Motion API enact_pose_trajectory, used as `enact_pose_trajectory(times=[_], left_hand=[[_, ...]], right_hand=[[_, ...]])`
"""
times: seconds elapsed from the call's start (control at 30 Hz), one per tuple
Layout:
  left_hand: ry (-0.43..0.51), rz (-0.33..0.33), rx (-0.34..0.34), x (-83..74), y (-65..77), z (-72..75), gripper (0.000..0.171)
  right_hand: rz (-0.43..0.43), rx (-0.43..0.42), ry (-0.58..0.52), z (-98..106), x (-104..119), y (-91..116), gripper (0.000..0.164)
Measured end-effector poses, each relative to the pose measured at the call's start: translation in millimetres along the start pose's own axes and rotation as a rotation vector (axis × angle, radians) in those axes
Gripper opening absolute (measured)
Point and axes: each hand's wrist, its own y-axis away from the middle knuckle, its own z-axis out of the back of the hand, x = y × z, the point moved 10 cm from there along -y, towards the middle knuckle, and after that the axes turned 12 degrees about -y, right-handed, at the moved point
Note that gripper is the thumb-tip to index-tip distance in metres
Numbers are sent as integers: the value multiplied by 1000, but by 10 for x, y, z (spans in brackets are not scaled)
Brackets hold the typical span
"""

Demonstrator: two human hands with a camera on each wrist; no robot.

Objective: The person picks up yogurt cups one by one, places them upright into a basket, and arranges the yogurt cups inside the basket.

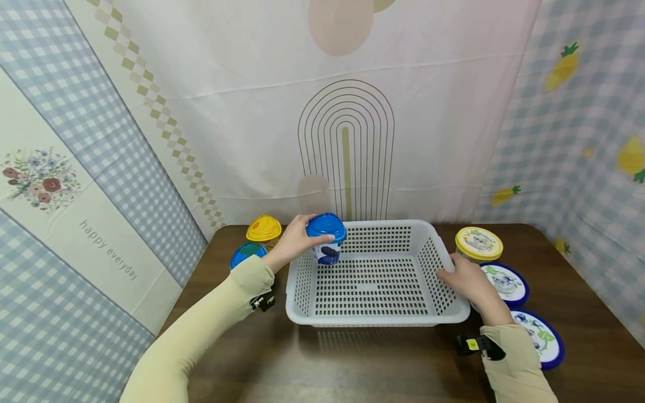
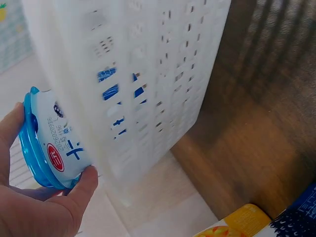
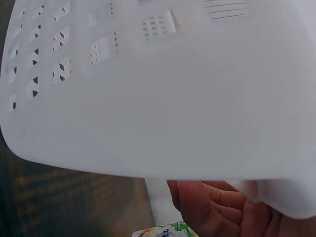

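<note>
My left hand (image 1: 294, 239) grips a yogurt-style tub (image 1: 327, 226) with a blue lid, thumb and fingers around its top. The tub is upright, inside the left back corner of a white plastic basket (image 1: 375, 320) with perforated walls. Through the holes of the basket wall, blue print on the tub shows in the left wrist view. On the opposite side, my right hand (image 1: 471, 280) holds the basket's right rim, thumb over the inner edge. Its curled fingers (image 3: 212, 207) show under the basket's rim in the right wrist view.
Left of the basket stand a yellow-lidded tub (image 1: 264, 228) and a blue-lidded tub (image 1: 247, 253). Along the right lie a yellow-rimmed container (image 1: 478, 243) and two blue-rimmed ones (image 1: 505, 284) with printed white tops. Printed cloth (image 1: 428, 140) hangs behind the brown table (image 1: 282, 364).
</note>
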Motion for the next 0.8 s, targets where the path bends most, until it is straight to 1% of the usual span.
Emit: enact_pose_trajectory(times=[0.23,0.53,0.8], left_hand=[[-12,28,-6,-8,6,-89,91],[2,53,-9,-1,56,-166,91],[-2,38,-16,14,38,-221,88]], right_hand=[[-19,0,-32,-9,-24,6,58],[-15,1,-19,-16,0,10,57],[-8,-1,-10,-18,5,14,57]])
